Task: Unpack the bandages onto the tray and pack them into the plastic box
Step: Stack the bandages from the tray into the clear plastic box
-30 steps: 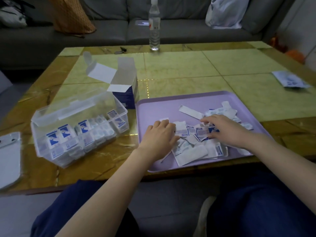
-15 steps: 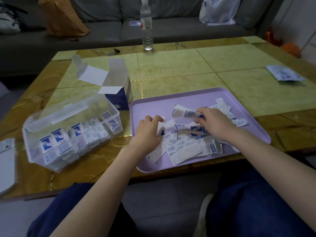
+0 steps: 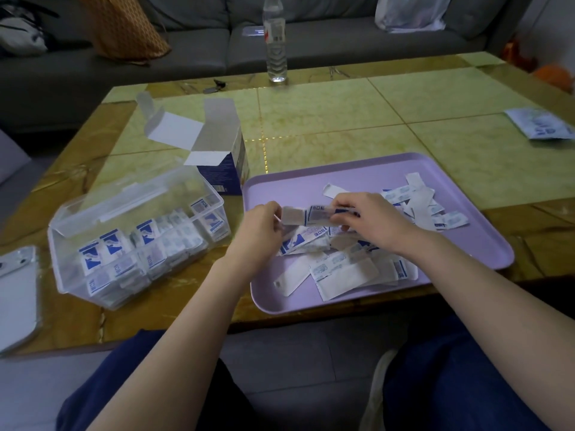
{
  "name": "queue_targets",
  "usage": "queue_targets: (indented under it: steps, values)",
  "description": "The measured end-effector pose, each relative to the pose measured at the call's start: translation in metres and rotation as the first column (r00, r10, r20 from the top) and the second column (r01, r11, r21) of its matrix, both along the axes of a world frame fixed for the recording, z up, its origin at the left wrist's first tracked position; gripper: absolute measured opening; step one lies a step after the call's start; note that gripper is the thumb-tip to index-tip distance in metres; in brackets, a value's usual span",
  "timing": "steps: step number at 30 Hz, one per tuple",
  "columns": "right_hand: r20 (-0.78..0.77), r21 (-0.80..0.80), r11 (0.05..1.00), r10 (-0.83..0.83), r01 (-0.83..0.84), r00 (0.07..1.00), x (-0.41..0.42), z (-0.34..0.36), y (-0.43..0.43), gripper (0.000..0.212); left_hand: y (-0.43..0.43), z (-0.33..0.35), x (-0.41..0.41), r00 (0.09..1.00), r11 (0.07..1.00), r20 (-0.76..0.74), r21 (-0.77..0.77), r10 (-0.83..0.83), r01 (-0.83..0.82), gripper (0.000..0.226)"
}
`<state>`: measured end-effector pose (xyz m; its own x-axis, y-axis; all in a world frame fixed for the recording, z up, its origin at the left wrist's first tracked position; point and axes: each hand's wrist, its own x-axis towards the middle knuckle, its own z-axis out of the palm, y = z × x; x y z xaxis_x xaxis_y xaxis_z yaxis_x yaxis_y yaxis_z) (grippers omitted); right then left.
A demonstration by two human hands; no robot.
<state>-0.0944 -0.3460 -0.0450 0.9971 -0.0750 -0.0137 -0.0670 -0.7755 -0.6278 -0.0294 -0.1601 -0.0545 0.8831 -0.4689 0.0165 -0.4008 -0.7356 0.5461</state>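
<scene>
A purple tray [image 3: 367, 172] lies on the table with several white-and-blue wrapped bandages [image 3: 342, 269] scattered on it. Both hands hover just above the pile. My left hand [image 3: 261, 225] pinches the left end of a small bunch of bandages [image 3: 311, 214], and my right hand [image 3: 373, 222] grips its right end. To the left stands the clear plastic box [image 3: 62, 262], lid tipped back, with rows of bandages standing inside. An open blue-and-white cardboard carton [image 3: 224, 157] stands behind the box.
A water bottle [image 3: 275, 42] stands at the table's far edge, with a small dark object [image 3: 214, 87] near it. A printed leaflet [image 3: 539, 124] lies at the right. A flat clear lid-like piece [image 3: 15, 293] lies at the left. A grey sofa runs behind the table.
Both hands were pressed on the pile a second ago. The right hand lifted a bunch of bandages and the left hand came up to take its other end.
</scene>
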Motion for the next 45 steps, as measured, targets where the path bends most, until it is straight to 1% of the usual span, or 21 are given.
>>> queue_targets:
  steps: [2, 4, 6, 8, 10, 13, 15, 18, 21, 23, 24, 26, 29, 31, 33, 36, 38, 40, 42, 44, 45]
  values:
    - [-0.013, -0.086, 0.996, -0.008, 0.007, 1.000, -0.001, 0.001, -0.002, 0.008, 0.002, 0.003, 0.001, 0.996, 0.997, 0.077, -0.059, 0.055, -0.050, 0.015]
    - [-0.027, -0.155, 0.988, 0.013, -0.017, 1.000, -0.002, 0.001, -0.001, 0.012, 0.003, 0.007, 0.002, 0.985, 0.981, 0.127, -0.166, 0.118, -0.096, 0.015]
    - [-0.015, -0.243, 0.969, 0.041, -0.043, 0.999, -0.002, -0.001, 0.003, 0.014, 0.001, 0.012, 0.000, 0.975, 0.951, 0.144, -0.282, 0.172, -0.126, 0.012]
    - [0.037, -0.263, 0.964, 0.045, -0.034, 0.998, -0.002, -0.003, 0.008, 0.016, -0.002, 0.015, -0.004, 0.973, 0.928, 0.125, -0.345, 0.193, -0.140, 0.011]
    - [0.080, -0.219, 0.976, 0.039, -0.020, 0.996, -0.002, -0.003, 0.015, 0.026, -0.006, 0.015, -0.009, 0.983, 0.925, 0.088, -0.360, 0.162, -0.120, 0.012]
    - [0.142, -0.222, 0.975, 0.049, -0.017, 0.989, 0.000, -0.006, 0.025, 0.046, -0.010, 0.006, -0.013, 0.992, 0.961, 0.106, -0.275, 0.066, -0.035, 0.016]
    - [0.158, -0.211, 0.977, 0.068, -0.034, 0.985, 0.001, -0.008, 0.028, 0.048, -0.011, 0.002, -0.012, 0.989, 0.967, 0.141, -0.253, 0.044, -0.007, 0.020]
    - [0.142, -0.251, 0.967, 0.076, -0.039, 0.987, 0.002, -0.009, 0.030, 0.045, -0.006, 0.004, -0.011, 0.967, 0.944, 0.231, -0.329, 0.103, -0.022, 0.019]
    - [0.185, -0.298, 0.954, 0.069, -0.011, 0.980, 0.003, -0.012, 0.032, 0.058, 0.001, 0.010, -0.007, 0.943, 0.910, 0.271, -0.409, 0.192, -0.067, 0.018]
    - [0.199, -0.307, 0.951, 0.111, -0.045, 0.974, 0.003, -0.012, 0.034, 0.062, 0.003, 0.009, -0.003, 0.944, 0.921, 0.264, -0.379, 0.197, -0.086, 0.018]
    - [0.200, -0.304, 0.950, 0.135, -0.070, 0.970, 0.002, -0.011, 0.036, 0.061, 0.003, 0.008, -0.003, 0.952, 0.936, 0.254, -0.343, 0.171, -0.077, 0.018]
    - [0.217, -0.291, 0.952, 0.158, -0.091, 0.963, 0.000, -0.008, 0.040, 0.059, 0.001, 0.003, -0.004, 0.966, 0.966, 0.245, -0.260, 0.081, -0.015, 0.017]
    - [0.282, -0.288, 0.956, 0.133, -0.048, 0.950, 0.001, -0.008, 0.044, 0.058, -0.004, -0.001, -0.012, 0.971, 0.988, 0.237, -0.145, -0.025, 0.060, 0.020]
    - [0.271, -0.303, 0.953, 0.105, -0.019, 0.957, 0.002, -0.011, 0.042, 0.043, -0.007, 0.000, -0.017, 0.977, 0.991, 0.203, -0.102, -0.068, 0.090, 0.024]
    - [0.217, -0.351, 0.936, 0.082, -0.001, 0.973, 0.004, -0.012, 0.040, 0.025, -0.007, -0.002, -0.020, 0.972, 0.991, 0.196, -0.020, -0.129, 0.136, 0.026]
    - [0.152, -0.369, 0.929, 0.046, 0.013, 0.987, 0.004, -0.013, 0.039, 0.018, -0.005, -0.006, -0.022, 0.953, 0.983, 0.247, 0.097, -0.175, 0.155, 0.021]
    - [0.154, -0.331, 0.943, 0.017, 0.036, 0.988, 0.004, -0.015, 0.041, 0.021, -0.004, -0.008, -0.021, 0.949, 0.983, 0.274, 0.130, -0.159, 0.127, 0.016]
    - [0.158, -0.210, 0.976, -0.016, 0.050, 0.987, 0.004, -0.018, 0.043, 0.029, -0.005, -0.010, -0.021, 0.956, 0.985, 0.255, 0.125, -0.145, 0.116, 0.013]
    - [0.098, -0.077, 0.997, -0.023, 0.031, 0.995, 0.004, -0.021, 0.050, 0.042, -0.006, -0.015, -0.021, 0.961, 0.982, 0.218, 0.120, -0.169, 0.146, 0.012]
    - [0.050, -0.015, 1.000, 0.024, -0.023, 0.998, 0.004, -0.025, 0.057, 0.049, -0.008, -0.021, -0.022, 0.959, 0.972, 0.191, 0.153, -0.209, 0.181, 0.020]
    - [0.057, -0.007, 0.999, 0.050, -0.049, 0.997, 0.003, -0.027, 0.060, 0.046, -0.009, -0.022, -0.022, 0.961, 0.969, 0.172, 0.157, -0.217, 0.191, 0.026]
